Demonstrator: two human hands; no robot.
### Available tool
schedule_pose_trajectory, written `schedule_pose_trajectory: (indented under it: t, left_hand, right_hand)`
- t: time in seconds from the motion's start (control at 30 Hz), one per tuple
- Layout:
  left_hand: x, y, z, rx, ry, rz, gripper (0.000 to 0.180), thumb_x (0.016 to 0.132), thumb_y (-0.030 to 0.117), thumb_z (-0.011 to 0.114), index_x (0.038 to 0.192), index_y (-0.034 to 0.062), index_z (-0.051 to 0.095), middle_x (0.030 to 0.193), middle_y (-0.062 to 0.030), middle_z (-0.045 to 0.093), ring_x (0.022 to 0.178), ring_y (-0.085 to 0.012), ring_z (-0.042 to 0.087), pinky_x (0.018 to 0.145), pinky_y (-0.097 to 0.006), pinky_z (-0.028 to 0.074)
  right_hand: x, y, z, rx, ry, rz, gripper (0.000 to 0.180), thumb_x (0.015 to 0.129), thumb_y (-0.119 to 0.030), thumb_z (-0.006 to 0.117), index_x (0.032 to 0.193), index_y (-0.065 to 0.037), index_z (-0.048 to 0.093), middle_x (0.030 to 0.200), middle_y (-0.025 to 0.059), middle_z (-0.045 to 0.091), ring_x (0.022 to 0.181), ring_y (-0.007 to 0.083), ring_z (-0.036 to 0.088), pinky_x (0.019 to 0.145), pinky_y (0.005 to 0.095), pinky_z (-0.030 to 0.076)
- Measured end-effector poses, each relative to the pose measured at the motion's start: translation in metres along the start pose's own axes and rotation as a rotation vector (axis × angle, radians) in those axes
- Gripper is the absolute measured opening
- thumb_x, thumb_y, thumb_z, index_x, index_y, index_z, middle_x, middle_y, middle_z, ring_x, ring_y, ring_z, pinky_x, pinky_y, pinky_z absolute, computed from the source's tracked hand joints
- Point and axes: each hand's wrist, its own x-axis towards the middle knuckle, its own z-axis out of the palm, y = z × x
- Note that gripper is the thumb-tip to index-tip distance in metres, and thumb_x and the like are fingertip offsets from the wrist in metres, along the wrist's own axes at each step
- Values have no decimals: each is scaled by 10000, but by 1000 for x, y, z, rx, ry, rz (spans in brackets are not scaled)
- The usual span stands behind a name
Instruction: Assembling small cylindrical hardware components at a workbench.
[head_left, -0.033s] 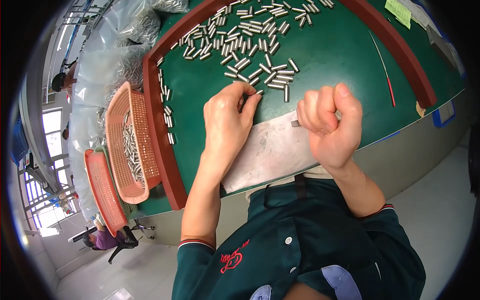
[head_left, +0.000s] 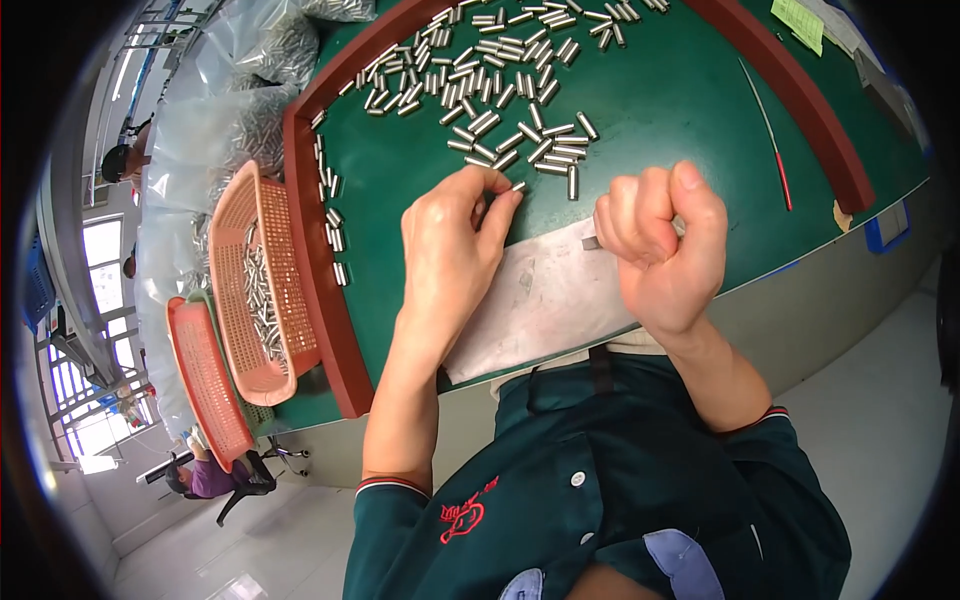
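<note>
My left hand (head_left: 450, 240) is closed in a pinch, with the bright end of a small metal pin (head_left: 518, 186) showing at the fingertips. Just beyond it, several loose short steel pins (head_left: 560, 150) lie on the green tabletop. My right hand (head_left: 660, 250) forms a fist with the thumb up. From its finger side juts a small grey metal piece (head_left: 590, 243); the rest is hidden in the fist. A pale, smudged cloth (head_left: 540, 300) lies flat on the table between and below both hands.
Dark red raised rails (head_left: 325, 280) border the green work area. At left stand a peach basket (head_left: 290, 290) holding pins, a red basket (head_left: 210, 380) and clear bags (head_left: 265, 130) of metal parts. A red-handled thin tool (head_left: 782, 180) lies at right. A seated person (head_left: 210, 475) is in the background.
My left hand has shifted very slightly to the left, still pinching the pin. My right fist has hardly moved.
</note>
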Motion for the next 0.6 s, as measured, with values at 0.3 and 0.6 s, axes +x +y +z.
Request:
schedule_pose_trajectory:
  t: [0.3,0.6]
  left_hand:
    - [-51,-2,4,-231,-115,-79,76,707,14,657,733,-20,594,566,-32,524,481,-70,380,448,-209,320]
    - [-52,-1,5,-259,-85,-82,66,703,0,652,728,-16,594,551,-22,495,471,-72,360,442,-210,302]
  right_hand:
    - [3,-8,14,131,-23,69,446,894,-284,233,471,-140,234,425,-36,229,393,82,136,403,249,155]
    - [5,4,15,84,-12,178,447,887,-281,242,464,-138,238,406,-28,234,392,80,139,400,247,153]
